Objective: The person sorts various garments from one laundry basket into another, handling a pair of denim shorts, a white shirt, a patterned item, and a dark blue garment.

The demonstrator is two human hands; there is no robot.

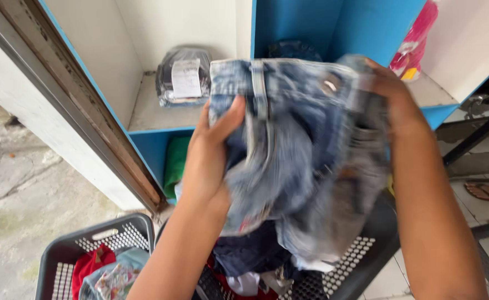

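I hold up a pair of faded blue jeans (294, 139) by the waistband. My left hand (211, 150) grips the left side of the waistband, thumb across the denim. My right hand (394, 100) grips the right side near the metal button. The legs hang blurred over a dark perforated laundry basket (361, 255) that holds dark blue, red and white clothes.
A blue and white shelf unit (161, 119) stands behind, holding a plastic-wrapped dark bundle (183, 75), a green cloth (176, 161) below, and a pink bag (414, 41) at right. A second basket (61, 253) with clothes sits at lower left. Someone's sandalled foot (488, 193) shows at right.
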